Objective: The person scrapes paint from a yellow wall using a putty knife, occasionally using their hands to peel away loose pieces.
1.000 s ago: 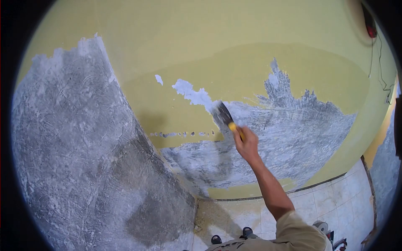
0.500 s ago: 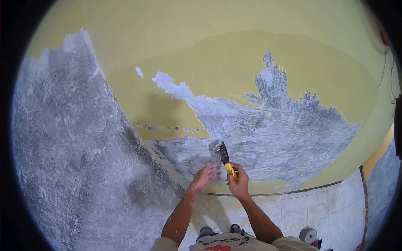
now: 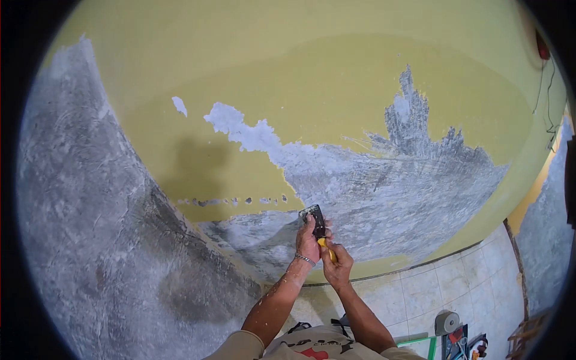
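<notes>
Scraper (image 3: 320, 228) is in front of the lower wall, mid-view, between the two hands. Long axis steep, leaning a little left at the top: black blade points up, away from the body, yellow handle (image 3: 327, 250) points down toward the person. Right hand (image 3: 338, 264) grips the handle, fingers curled round it. Left hand (image 3: 308, 242) holds the blade, thumb flat on its face, fingertips showing past the far side; bracelet (image 3: 305, 259) on that wrist. Blade tip appears just below the corner of the ragged yellow paint (image 3: 234, 174); can't tell if it touches the wall. Scraped patch (image 3: 402, 192) spreads wide to the right, giving open room that way and above. Tighter on the left: grey side wall (image 3: 102, 228) meets the yellow wall at a slanting corner. Tiled floor (image 3: 423, 288) bounds the bottom; roll (image 3: 447, 323) and green frame (image 3: 431, 347) sit lower right, well apart from the hands.
</notes>
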